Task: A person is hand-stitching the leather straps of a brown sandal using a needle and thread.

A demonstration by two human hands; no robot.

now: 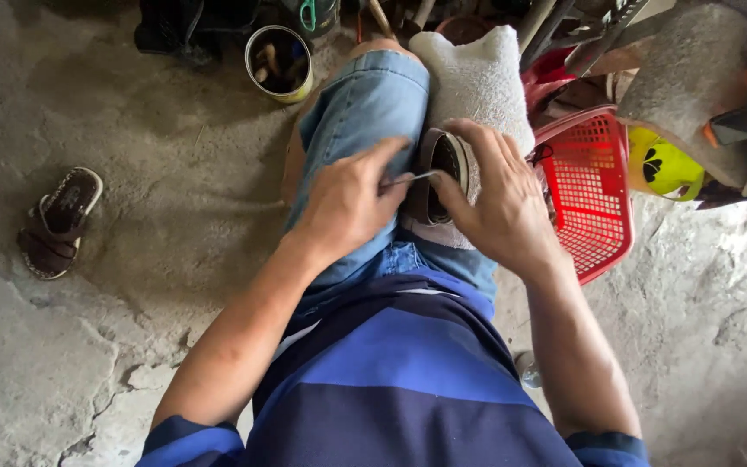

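The left hand [347, 203] pinches a thin metal needle [410, 179] with closed fingers; the right hand [499, 203] grips a dark brown leather shoe [434, 177] on a white towel [477, 82], beside a red plastic basket [594, 186]

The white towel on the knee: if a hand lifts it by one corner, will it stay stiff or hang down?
The white towel would probably hang limp: it already drapes over the knee, following its curve. It looks thick and fluffy, so likely light and not slippery. The shoe held on it by the right hand may pin it.
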